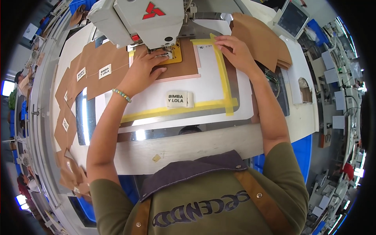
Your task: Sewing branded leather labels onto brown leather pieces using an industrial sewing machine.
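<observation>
My left hand (145,70) lies with fingers stretched out and apart over a brown fabric piece (182,69), its fingertips at a yellow frame (177,55) under the sewing machine head (147,23). Part of a white label (166,54) with dark print shows inside that frame. The fabric sits on a white template sheet (145,98) edged with yellow tape. At the sheet's far right corner my right hand (234,53) rests, fingers loosely bent and fingertips touching the taped edge; nothing shows in its grasp. Nearer me on the sheet is a small stack of white labels (179,99).
Brown pieces bearing white labels, joined in a chain (94,72), trail off the table's left side. A stack of brown pieces (258,39) lies at the far right beside a control screen (291,18). Blue bins (301,152) stand below the table's near edge.
</observation>
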Motion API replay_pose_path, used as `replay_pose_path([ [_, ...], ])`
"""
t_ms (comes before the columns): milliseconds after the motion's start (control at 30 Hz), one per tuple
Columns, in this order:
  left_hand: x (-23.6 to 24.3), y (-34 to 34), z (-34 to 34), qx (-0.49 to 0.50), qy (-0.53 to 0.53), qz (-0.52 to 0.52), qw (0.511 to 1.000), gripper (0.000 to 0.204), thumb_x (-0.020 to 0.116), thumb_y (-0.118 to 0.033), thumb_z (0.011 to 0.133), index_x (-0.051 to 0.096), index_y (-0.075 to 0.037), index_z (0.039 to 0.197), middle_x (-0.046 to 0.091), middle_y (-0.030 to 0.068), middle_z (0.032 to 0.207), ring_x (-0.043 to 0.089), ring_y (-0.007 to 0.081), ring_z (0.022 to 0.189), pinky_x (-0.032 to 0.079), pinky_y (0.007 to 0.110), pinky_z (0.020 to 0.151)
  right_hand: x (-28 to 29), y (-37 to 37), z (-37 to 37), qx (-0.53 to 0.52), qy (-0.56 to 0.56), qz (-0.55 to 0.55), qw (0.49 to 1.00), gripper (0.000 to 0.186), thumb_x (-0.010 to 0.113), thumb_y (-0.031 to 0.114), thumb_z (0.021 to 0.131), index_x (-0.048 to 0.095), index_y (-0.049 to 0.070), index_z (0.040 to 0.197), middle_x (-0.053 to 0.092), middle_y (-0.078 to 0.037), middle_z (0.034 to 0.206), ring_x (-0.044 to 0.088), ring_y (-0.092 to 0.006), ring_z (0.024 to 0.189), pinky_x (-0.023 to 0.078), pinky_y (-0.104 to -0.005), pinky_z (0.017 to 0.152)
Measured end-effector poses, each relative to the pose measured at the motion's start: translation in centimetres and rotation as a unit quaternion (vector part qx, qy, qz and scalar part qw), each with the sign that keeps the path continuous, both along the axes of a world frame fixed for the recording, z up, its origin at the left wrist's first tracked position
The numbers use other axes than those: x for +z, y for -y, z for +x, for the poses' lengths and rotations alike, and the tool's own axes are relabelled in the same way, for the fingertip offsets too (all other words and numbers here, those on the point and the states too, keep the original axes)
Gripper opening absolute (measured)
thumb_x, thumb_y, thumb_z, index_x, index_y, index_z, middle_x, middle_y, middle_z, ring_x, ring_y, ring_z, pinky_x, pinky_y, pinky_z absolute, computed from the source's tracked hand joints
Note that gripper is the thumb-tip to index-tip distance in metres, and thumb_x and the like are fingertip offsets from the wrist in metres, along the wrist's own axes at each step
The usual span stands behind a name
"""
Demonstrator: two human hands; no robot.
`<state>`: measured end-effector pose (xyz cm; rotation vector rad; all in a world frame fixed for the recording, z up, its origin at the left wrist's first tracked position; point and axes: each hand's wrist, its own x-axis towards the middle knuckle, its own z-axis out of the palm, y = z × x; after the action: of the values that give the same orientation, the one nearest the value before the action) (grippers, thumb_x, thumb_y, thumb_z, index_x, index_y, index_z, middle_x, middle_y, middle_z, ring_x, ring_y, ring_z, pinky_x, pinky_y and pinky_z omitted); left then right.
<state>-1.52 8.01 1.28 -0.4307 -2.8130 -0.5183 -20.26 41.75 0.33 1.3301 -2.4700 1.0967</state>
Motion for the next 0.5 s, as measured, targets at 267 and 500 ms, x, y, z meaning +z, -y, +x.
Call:
replay_pose_path([
  [267,-0.5,0.6,-0.8,0.031,0.029,0.041,0.998,0.047,0.078,-0.021,0.098,0.07,-0.007,0.142,0.066,0.0155,0.143,0.057,0.0379,0.134,0.048,0.045,0.115,0.3,0.0,0.4,0.002,0.006,0.018,1.0,0.023,0.068,0.008,0.104,0.079,0.002,0.123,0.074,-0.01,0.138,0.067,-0.0276,0.126,0.054,-0.0366,0.109],
  [500,-0.3,3.2,1.7,0.103,-0.002,0.071,0.992,0.059,0.083,-0.024,0.094,0.066,0.003,0.144,0.057,0.0192,0.154,0.052,0.0388,0.145,0.045,0.044,0.12,0.7,2.0,3.0,0.087,-0.061,0.046,0.993,0.031,0.069,0.014,0.103,0.077,0.007,0.132,0.071,-0.008,0.146,0.063,-0.0313,0.134,0.051,-0.044,0.114],
])
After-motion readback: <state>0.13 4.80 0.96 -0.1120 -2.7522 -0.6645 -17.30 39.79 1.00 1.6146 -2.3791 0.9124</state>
